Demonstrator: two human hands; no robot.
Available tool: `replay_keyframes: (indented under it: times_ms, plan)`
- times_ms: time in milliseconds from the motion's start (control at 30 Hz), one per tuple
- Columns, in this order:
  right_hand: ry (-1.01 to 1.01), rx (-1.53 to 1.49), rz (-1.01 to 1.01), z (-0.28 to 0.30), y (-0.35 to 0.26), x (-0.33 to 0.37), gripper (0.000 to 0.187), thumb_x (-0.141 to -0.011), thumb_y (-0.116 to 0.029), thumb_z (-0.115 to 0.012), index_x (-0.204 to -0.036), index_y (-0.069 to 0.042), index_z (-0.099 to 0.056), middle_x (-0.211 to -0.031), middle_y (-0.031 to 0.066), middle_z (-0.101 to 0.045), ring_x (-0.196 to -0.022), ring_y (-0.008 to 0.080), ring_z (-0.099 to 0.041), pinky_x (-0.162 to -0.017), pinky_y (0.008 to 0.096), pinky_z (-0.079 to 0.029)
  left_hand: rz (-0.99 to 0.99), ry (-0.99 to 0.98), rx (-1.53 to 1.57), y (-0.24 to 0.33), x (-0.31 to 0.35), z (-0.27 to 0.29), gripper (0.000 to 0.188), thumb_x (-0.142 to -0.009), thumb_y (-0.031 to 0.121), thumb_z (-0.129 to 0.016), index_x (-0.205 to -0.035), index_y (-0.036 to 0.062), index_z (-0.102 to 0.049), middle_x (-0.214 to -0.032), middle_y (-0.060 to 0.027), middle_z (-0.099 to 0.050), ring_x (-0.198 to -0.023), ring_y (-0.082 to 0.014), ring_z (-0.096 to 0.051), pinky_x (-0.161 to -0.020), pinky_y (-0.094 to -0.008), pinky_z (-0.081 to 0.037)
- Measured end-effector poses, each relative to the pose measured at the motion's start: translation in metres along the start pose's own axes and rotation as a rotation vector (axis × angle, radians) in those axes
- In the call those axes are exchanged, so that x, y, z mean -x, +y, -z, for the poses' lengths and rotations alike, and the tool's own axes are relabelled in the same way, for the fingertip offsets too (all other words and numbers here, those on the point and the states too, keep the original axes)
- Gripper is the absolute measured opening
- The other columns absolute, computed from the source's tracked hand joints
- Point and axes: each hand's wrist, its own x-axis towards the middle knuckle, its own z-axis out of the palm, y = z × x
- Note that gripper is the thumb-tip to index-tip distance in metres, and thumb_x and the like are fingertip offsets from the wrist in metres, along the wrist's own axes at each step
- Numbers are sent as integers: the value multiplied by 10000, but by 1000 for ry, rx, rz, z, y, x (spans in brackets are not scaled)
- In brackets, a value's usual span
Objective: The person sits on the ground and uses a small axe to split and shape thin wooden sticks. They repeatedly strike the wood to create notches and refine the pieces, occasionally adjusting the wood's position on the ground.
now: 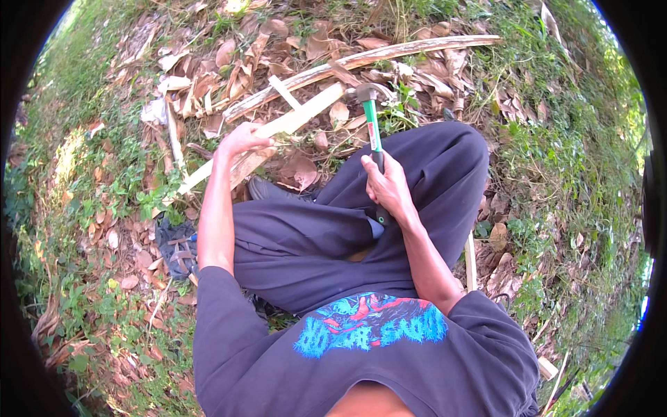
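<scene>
My right hand (390, 186) is wrapped round the black grip of a claw hammer (371, 121) with a green shaft. The metal head points away from me, close to the far right end of a pale wooden strip (306, 112). My left hand (243, 140) grips this strip near its middle, the fingers lying over its edge. The strip runs slantwise from near left to far right. A short, thin wooden piece (283, 92) sticks out from its far side at an angle. Another length of wood (249, 164) lies under the strip; where the two touch is partly hidden.
A long curved branch (389, 53) lies beyond the strip on dry leaves and grass. My crossed legs (424, 163) take up the near middle, with a shoe (267, 189) at the left. A dark cloth bundle (177, 247) rests by my left forearm. Wood scraps (547, 368) lie at the right.
</scene>
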Motion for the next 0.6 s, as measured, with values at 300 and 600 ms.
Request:
replay_keyframes:
  times_ms: [300, 600]
  plan:
    - [8, -4, -35, 3, 8, 0, 248, -1029, -260, -566, -880, -74, -493, -545, -34, -453, -419, 58, -467, -379, 234, -358, -115, 411, -456, -31, -23, -25, 314, -777, 215, -663, -1026, 25, -680, -982, -216, -698, -967, -397, -663, -836, -467, -522]
    - [24, 54, -60, 5, 17, -8, 263, -1024, -280, -562, -882, -61, -525, -546, -14, -497, -436, 71, -490, -410, 254, -389, -116, 729, -488, 48, 11, -14, 370, -833, 256, -618, -1124, 27, -624, -923, -256, -691, -897, -441, -667, -784, -500, -548]
